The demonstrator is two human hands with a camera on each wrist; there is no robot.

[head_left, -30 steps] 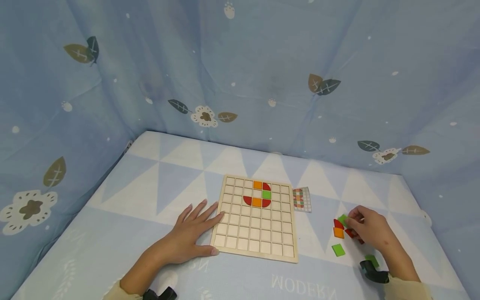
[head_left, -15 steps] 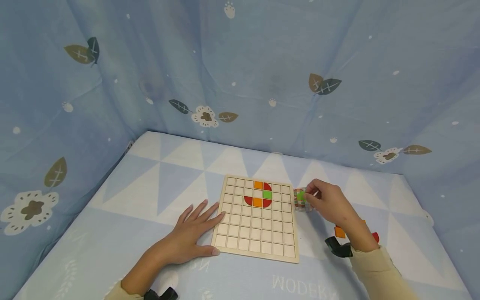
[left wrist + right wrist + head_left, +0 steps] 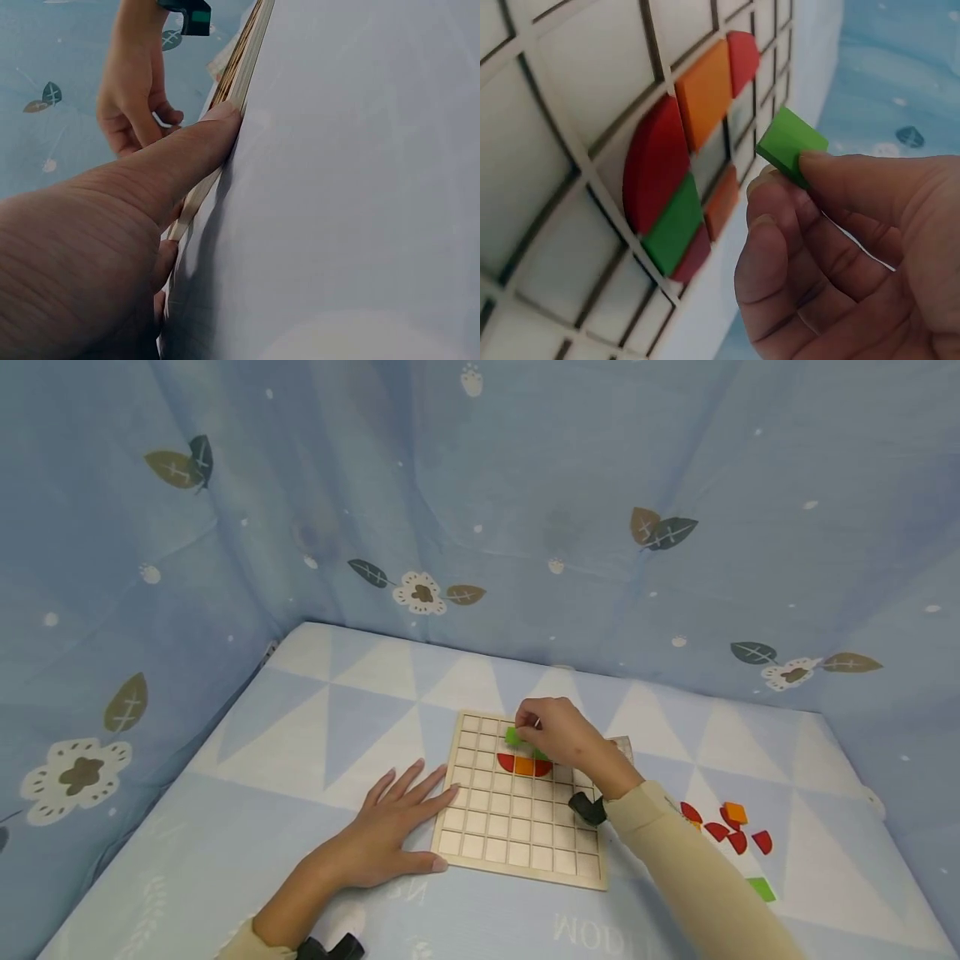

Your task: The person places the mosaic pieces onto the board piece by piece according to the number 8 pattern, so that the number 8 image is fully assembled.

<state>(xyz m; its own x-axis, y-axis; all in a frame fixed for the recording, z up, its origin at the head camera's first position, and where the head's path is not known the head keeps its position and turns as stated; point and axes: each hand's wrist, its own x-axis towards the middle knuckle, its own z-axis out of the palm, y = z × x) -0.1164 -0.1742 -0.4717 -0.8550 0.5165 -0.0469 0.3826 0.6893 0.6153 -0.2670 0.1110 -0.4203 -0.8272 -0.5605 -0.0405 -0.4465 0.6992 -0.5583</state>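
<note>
"What's furthest left?"
"The left hand (image 3: 378, 839), fingers spread, index tip over the left edge of the wooden board (image 3: 519, 831), thumb at its near corner. Only the left wrist view shows the board's thin side."

"And the pattern?"
"The right hand (image 3: 562, 731) covers part of it in the head view; the right wrist view shows red pieces (image 3: 658, 165), orange squares (image 3: 703, 94) and one green square (image 3: 675, 225) in cells. Another green tile (image 3: 791, 146) is pinched, tilted, between thumb and fingertips above the board, probably not touching, though the angle is poor."

"Room?"
"Unfilled cells run to the left and near edges. Off the right edge a card (image 3: 623, 745) shows partly, then cloth (image 3: 660, 768) crossed by the sleeve (image 3: 682, 860), then loose tiles (image 3: 762, 842)."
</note>
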